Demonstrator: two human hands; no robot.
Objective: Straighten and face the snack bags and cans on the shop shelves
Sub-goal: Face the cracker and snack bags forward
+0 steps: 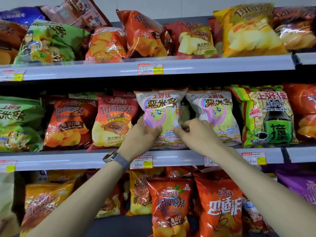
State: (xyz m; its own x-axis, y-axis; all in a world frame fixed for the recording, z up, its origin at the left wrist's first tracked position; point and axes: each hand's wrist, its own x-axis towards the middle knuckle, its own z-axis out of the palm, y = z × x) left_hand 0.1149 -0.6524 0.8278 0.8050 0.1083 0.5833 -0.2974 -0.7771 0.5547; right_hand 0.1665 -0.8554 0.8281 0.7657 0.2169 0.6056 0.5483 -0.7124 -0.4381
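Standing on the middle shelf (pixel 68 159), the pink-and-white snack bag (pixel 160 108) is gripped low on its left edge by the left hand (pixel 143 132) and pinched low on its right by the right hand (pixel 193 132), seemingly so its front is squared with the matching bag (pixel 215 110) just beside it. The upper shelf (pixel 85 71) is crowded with tilted bags.

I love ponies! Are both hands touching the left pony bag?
Touching. Head view shows the left hand and right hand gripping the left pony bag low down.

We see a pale wall (pixel 171 6) at 12 o'clock, a dark back panel (pixel 188 19) beneath it, and two glossy grey shelf edges (pixel 85 71) bearing red-and-yellow price labels (pixel 150 68).
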